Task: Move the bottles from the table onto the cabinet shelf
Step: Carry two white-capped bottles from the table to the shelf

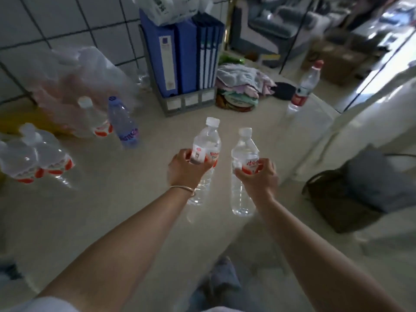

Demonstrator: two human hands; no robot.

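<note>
Far left on the tabletop (pixel 112 210): shrink-wrapped bottle pack (pixel 33 161), red-orange labels, blurred. Behind it a clear plastic bag (pixel 74 77) slumped against the tiled wall (pixel 45 23). Just in front of the bag, a white-cap bottle (pixel 94 118) and right beside it a blue-tinted bottle (pixel 123 122) with a blue cap, both upright-ish, leaning in the wide-angle view.

Centre back: grey file rack (pixel 186 102) holding blue binders (pixel 180 57), a white bag (pixel 166 7) on top. Right of the rack, a pile of cloths (pixel 240 84).

Centre front: left hand (pixel 186 170), bracelet at the wrist, fingers wrapped around the label band of the left bottle (pixel 206 154): clear, white cap, upright, tilted slightly. Whether its base touches the tabletop or is lifted, cannot tell. Just beside it, apart, right hand (pixel 258 176) with fingers closed around the label of the right bottle (pixel 244 172), same type, white cap, upright; contact with the tabletop also unclear.

Back right: red-cap bottle (pixel 302 88) standing alone near the tabletop edge, red label, well apart from the hands. Far right off the tabletop: dark bag (pixel 333 199) with grey fabric on it. Cabinet shelf not identifiable in view.
</note>
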